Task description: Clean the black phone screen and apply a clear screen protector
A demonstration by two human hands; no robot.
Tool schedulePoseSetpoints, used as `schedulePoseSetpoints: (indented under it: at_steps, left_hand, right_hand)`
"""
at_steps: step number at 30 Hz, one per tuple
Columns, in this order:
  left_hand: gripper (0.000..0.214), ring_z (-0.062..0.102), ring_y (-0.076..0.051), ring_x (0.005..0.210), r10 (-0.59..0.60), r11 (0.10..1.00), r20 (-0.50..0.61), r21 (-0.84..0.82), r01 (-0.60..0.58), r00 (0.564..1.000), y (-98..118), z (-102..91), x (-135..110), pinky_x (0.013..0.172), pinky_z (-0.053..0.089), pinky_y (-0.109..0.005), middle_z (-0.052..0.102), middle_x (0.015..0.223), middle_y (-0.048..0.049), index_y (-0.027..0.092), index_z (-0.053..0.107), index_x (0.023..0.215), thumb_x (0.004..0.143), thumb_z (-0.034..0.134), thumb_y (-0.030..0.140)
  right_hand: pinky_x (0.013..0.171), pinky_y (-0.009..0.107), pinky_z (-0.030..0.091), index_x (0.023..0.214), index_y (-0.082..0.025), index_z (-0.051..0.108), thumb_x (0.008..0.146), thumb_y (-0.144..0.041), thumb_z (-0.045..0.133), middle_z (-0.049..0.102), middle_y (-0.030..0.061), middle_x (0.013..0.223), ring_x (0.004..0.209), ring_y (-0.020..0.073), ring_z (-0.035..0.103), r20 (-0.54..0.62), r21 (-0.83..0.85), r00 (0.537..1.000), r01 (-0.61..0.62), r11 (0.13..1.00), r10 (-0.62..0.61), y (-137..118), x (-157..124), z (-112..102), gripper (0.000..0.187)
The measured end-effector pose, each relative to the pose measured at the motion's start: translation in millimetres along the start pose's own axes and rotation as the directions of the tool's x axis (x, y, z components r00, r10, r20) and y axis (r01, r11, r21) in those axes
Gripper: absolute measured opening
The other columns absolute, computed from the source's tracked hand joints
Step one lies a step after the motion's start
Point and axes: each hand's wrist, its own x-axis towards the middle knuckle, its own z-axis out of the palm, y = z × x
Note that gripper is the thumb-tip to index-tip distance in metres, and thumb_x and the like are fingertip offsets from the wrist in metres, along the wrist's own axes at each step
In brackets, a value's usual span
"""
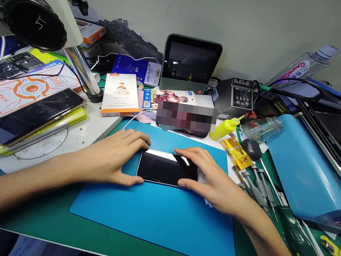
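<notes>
A black-screened smartphone (164, 169) lies flat and lengthwise on a blue mat (157, 216), its screen facing up with a bright reflection along the far edge. My left hand (124, 155) grips its left end, thumb at the near corner and fingers at the far one. Around the right end curls my right hand (206, 174), its thumb on the near edge and its fingers along the far edge. Under the right palm a bit of whitish, crumpled material (202, 176) shows; what it is I cannot tell.
Left, another phone (37, 116) rests on a yellow box beside a microscope stand's pole (82, 72). Behind the mat stand a white-orange box (122, 95), a screen device (191, 65) and a yellow bottle (224, 128). Screwdrivers (259, 186) and a blue case (308, 170) lie right.
</notes>
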Motion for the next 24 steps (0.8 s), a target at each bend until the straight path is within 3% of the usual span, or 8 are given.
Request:
schedulePoseSetpoints:
  at_steps: [6,24]
  left_hand:
    - [0.059,0.056,-0.034,0.13,0.002,1.0,-0.001,0.01,-0.002,1.0,0,0.9,0,0.109,0.047,-0.05,0.058,0.141,-0.0127,0.021,0.052,0.13,0.09,0.073,0.059]
    - [0.057,0.059,-0.036,0.124,0.018,0.999,-0.034,0.045,-0.016,0.999,1,3.5,2,0.104,0.049,-0.052,0.061,0.138,-0.0148,0.019,0.053,0.125,0.087,0.076,0.057]
  right_hand:
    - [0.121,0.048,0.039,0.154,-0.038,0.049,0.096,-0.051,0.07,0.055,0.0049,0.151,0.143,0.0291,0.048,0.003,0.019,1.0,-0.003,1.0,0.003,2,-1,-1,0.063]
    - [0.1,0.056,0.051,0.147,-0.031,0.054,0.09,-0.053,0.077,0.065,0.0108,0.129,0.118,0.0352,0.058,-0.319,-0.286,0.944,-0.013,0.958,-0.082,-21,19,48,0.065]
